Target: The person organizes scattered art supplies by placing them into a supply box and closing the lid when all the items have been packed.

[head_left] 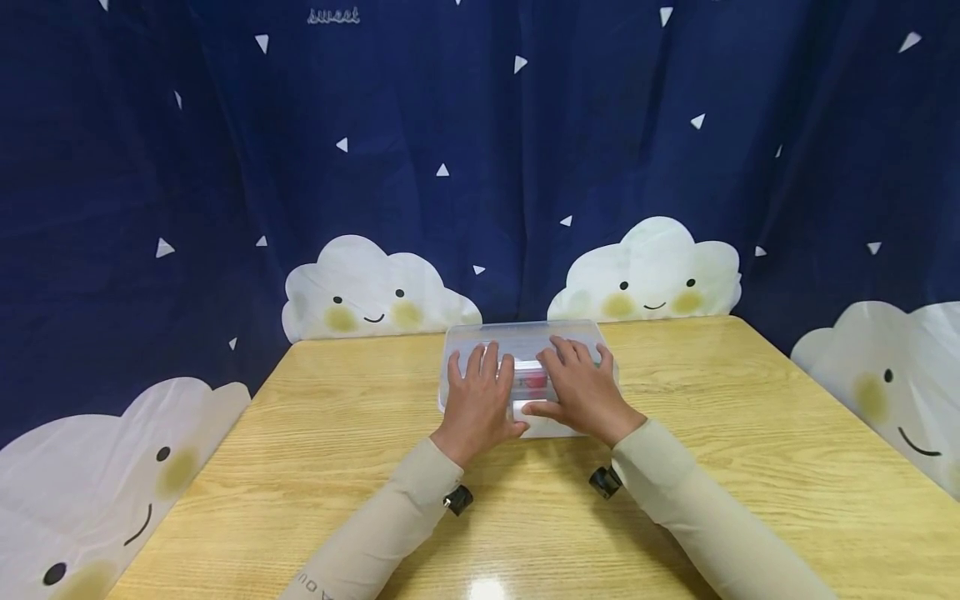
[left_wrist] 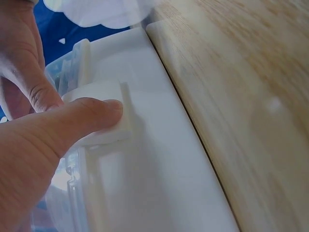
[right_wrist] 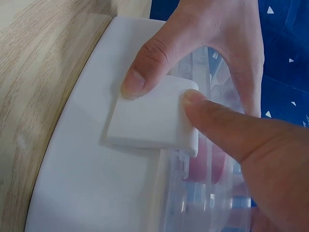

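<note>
A storage box with a clear plastic lid and a white body lies on the table. At its near side is a white latch. My left hand rests its spread fingers on the lid, and its thumb presses the latch's front face. Beside it, my right hand also lies over the lid with fingers bent, its thumb touching the latch's upper edge. A red-pink thing shows through the clear plastic; its kind is unclear. Whether the latch is fastened, I cannot tell.
The box stands near the far edge of a wooden table. Behind hangs a dark blue curtain with white clouds and triangles. A small black device sits at my left wrist, another black device at my right.
</note>
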`<state>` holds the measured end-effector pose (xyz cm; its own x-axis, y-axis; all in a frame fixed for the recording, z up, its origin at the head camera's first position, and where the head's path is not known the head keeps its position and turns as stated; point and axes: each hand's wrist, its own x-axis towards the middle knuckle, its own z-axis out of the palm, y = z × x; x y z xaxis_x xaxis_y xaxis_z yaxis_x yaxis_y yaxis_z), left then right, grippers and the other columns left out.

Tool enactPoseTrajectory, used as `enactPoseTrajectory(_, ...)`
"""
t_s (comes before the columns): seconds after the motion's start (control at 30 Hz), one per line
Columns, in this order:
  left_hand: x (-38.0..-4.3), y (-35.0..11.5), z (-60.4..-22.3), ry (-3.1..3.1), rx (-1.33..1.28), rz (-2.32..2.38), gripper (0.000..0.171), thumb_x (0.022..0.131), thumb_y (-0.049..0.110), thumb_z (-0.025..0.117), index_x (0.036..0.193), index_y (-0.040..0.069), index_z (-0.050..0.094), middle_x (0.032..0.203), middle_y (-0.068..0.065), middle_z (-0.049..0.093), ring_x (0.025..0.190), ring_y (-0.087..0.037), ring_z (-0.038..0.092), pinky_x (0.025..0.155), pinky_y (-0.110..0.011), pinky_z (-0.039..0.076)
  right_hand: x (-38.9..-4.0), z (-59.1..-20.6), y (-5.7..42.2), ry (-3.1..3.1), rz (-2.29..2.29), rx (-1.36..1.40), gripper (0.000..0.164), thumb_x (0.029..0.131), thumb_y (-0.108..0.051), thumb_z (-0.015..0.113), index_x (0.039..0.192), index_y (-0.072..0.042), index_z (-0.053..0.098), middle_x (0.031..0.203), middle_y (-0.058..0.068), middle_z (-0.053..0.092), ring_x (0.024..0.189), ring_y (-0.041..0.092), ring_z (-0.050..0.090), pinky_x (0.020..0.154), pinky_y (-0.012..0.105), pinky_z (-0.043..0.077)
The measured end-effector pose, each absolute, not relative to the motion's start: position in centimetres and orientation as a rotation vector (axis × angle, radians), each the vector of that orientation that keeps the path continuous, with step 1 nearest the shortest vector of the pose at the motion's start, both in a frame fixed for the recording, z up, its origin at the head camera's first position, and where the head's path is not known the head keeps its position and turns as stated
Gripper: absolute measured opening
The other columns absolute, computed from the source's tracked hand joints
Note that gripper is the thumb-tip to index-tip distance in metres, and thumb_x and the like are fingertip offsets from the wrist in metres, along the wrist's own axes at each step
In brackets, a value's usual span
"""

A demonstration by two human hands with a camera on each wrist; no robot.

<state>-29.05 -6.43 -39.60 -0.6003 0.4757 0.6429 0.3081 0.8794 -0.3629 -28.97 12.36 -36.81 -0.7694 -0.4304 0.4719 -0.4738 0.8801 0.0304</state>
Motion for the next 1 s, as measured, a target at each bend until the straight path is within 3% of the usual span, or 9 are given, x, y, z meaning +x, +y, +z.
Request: enactPoseTrajectory(1.0,-28.94,-6.46,-39.53,-2.281,-0.561,0.281,0.105,0.053,0.079,0.071,0.128,0.007,0.052,0.135,-0.018,0.051,0.125,-0.034,0.047,0.097,-0.061,0.035,-28.91,-36.78,12.3,-2.547,0.127,0.664,0.077,0.07,-0.064,0.072,0.121,-0.009,0.056,0.14,0.02,0.047,0.123,0.039,0.046,0.097,0.071,0.025)
